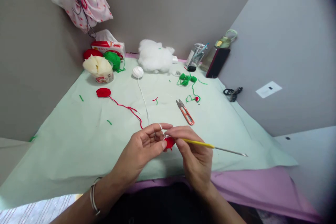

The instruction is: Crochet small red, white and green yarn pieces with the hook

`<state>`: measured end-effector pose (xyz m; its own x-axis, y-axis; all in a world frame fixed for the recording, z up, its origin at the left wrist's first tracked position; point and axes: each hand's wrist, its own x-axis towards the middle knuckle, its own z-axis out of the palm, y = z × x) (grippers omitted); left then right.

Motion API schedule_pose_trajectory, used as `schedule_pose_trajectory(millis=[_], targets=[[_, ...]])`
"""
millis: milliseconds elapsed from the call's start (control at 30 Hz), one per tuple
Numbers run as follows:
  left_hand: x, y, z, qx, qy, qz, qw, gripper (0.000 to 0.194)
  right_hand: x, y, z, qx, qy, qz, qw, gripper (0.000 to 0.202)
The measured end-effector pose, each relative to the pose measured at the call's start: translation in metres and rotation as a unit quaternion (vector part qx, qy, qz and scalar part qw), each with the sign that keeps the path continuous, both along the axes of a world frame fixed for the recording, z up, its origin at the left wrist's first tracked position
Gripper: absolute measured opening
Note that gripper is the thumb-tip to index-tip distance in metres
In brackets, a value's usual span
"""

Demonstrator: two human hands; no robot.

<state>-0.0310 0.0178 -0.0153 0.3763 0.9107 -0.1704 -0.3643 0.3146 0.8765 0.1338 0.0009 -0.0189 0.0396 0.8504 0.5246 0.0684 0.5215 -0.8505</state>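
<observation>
Low over the front of the table, my left hand (143, 150) pinches a small red crochet piece (169, 142) with white stitches along its upper edge. White yarn (143, 98) loops over the left fingers and runs back to a white yarn ball (138, 72). My right hand (194, 154) is closed around a crochet hook (201, 143) with a yellow handle; its bare metal end points right. The working tip meets the white stitches, partly hidden by the fingers.
Orange thread snips (186, 112) lie beyond my right hand. Further back are a red crocheted piece (103, 92), green pieces (187, 79), white stuffing (155, 56), a tub (103, 77), a glass (195, 57), a bottle (210, 56) and a phone (218, 63). Walls bound the back and right.
</observation>
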Motion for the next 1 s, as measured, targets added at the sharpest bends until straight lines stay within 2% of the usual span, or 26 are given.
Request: schedule_pose_trajectory(millis=[100,167,233,300,367,500,633,733,833,1000], targets=[[0.004,-0.002,0.0,-0.005,-0.002,0.025,1.0,0.035,-0.003,-0.001,-0.006,0.02,-0.029,-0.039,0.999,0.028],[0.007,-0.003,0.0,-0.014,-0.019,0.046,0.999,0.039,-0.003,-0.004,-0.013,0.064,-0.091,-0.07,0.991,0.034],[0.011,-0.004,0.001,-0.052,-0.051,0.055,0.996,0.042,-0.003,-0.006,-0.02,0.126,-0.167,-0.093,0.973,0.041],[0.014,-0.005,0.001,-0.107,-0.094,0.046,0.989,0.042,-0.004,-0.006,-0.025,0.152,-0.195,-0.101,0.964,0.044],[0.014,-0.004,0.0,-0.143,-0.128,0.025,0.981,0.039,-0.004,-0.005,-0.024,0.12,-0.161,-0.089,0.976,0.041],[0.007,0.002,-0.001,-0.143,-0.138,-0.002,0.98,0.035,-0.001,-0.001,-0.015,0.033,-0.024,-0.058,0.997,0.026],[-0.003,0.007,-0.001,-0.123,-0.123,-0.008,0.985,0.034,0.005,0.002,-0.008,-0.036,0.109,-0.023,0.993,0.016],[-0.004,0.005,0.0,-0.109,-0.103,-0.019,0.989,0.033,0.005,0.004,-0.007,-0.078,0.171,0.011,0.982,0.013],[0.0,0.001,-0.001,-0.076,-0.068,0.0,0.995,0.031,0.001,0.004,-0.007,-0.077,0.143,0.025,0.986,0.013],[0.004,-0.003,-0.002,-0.044,-0.058,0.007,0.997,0.043,-0.004,0.002,-0.01,-0.043,0.077,0.005,0.996,0.017]])
